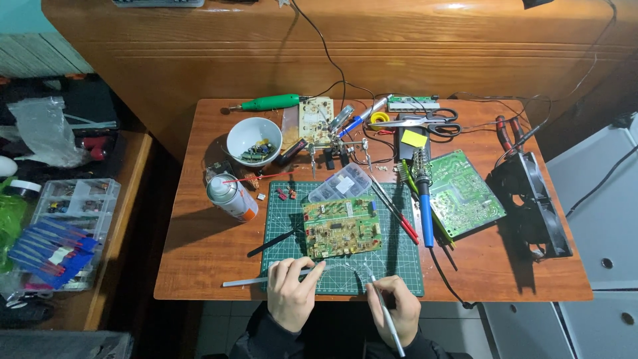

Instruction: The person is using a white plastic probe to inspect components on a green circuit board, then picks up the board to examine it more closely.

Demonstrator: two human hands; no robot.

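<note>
The circuit board (pixel 341 227) lies flat on the green cutting mat (pixel 279 229), just beyond both hands and a little tilted, its long axis running roughly left to right across the mat. From the fingers it sits straight ahead, away from the person's body — the left hand (pixel 292 292) is under its left half, the right hand (pixel 394 311) slightly farther back and off toward its right corner, so the left looks the nearer of the two. The left hand's fingers are closed around a thin grey strip (pixel 256 280) that sticks out to the left along the mat's near edge. The right hand's fingers are curled in a pen-like grip on a slim grey tool (pixel 389 319), whose tip points up toward the board's near edge; whether the tip touches anything cannot be told. Between the hands a faint clear curved piece rests on the mat, too pale to identify. The board itself is yellow-green, crowded with small parts on its upper face. Beside it on the right lie a blue-handled soldering iron (pixel 424 213) and a second, greener circuit board (pixel 463 193); a spray can (pixel 230 197) lies to the left, off the mat.
</note>
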